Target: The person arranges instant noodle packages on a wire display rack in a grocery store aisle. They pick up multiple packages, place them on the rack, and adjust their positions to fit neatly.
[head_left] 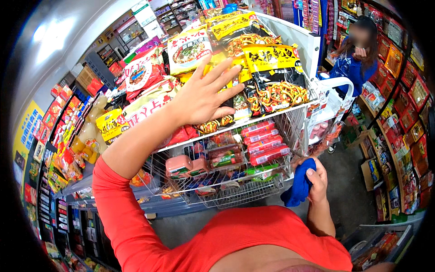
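Observation:
My left hand (210,91), fingers spread and holding nothing, is over bagged snacks heaped on the top of a wire rack (234,124). Under and around it lie black-and-yellow packets (277,74); whether the palm touches them I cannot tell. Just beyond the fingertips rests a white and yellow noodle packet (188,51). Red and white noodle packets (146,74) lie to the left, partly behind my forearm. At the rack's right front corner my right hand (317,178) grips a bunched blue cloth (299,183), which hangs below the fingers.
Red-wrapped sausages (263,137) and pink packaged meat (178,165) fill the wire tier below. A white panel (285,34) borders the rack's right side. Shelves of packaged goods (407,102) line the right aisle, where a person in blue (357,68) stands. More stocked shelves (57,204) run along the left.

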`<state>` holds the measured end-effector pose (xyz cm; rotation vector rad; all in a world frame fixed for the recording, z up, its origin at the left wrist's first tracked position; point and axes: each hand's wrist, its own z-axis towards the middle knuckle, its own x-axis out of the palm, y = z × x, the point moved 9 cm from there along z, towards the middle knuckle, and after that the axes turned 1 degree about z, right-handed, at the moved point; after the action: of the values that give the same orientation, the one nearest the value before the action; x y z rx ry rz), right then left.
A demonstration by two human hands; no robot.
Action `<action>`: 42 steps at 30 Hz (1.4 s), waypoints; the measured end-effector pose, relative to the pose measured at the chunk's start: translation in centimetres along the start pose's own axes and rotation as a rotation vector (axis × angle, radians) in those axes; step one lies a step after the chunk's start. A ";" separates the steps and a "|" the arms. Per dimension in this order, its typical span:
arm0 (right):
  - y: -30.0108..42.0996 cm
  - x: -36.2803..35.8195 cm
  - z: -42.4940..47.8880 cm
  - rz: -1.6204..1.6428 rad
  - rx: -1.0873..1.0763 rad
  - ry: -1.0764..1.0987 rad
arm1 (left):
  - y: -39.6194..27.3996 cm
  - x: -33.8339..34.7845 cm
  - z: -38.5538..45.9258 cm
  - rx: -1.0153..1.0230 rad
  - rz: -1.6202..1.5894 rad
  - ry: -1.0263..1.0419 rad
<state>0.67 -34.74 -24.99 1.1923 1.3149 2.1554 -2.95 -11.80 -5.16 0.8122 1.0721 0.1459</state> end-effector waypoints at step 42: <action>0.5 -1.3 -1.3 -0.025 0.030 -0.002 | 7.6 -7.6 -1.9 -0.371 -0.574 -0.215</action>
<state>0.42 -36.59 -25.43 1.1830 1.3592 2.1243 -6.26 -9.07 4.81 0.1637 0.9954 -0.2204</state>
